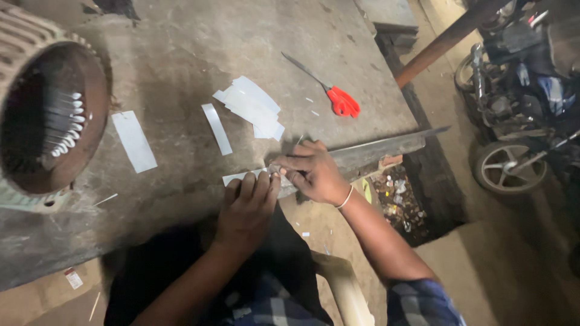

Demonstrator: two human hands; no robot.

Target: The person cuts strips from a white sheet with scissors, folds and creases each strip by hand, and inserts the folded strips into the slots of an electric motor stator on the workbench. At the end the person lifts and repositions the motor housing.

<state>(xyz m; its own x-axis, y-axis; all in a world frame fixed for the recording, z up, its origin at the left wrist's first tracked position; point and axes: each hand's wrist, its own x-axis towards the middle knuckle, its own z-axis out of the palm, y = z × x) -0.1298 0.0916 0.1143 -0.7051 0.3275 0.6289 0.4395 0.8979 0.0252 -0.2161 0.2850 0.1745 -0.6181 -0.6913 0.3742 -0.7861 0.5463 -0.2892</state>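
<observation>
A motor stator housing (48,115) sat far left of the hands on the workbench (181,36). Red-handled scissors (335,93) lay beyond the right hand (311,172). Both it and the left hand (248,205) pinched a white paper strip (238,177) at the bench edge, fingers curled closed on it.

head view, looking down, close over workbench (181,36)

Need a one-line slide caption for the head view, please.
Both hands, left hand and right hand, press a white paper strip at the grey workbench edge, red-handled scissors lying beyond.
</observation>
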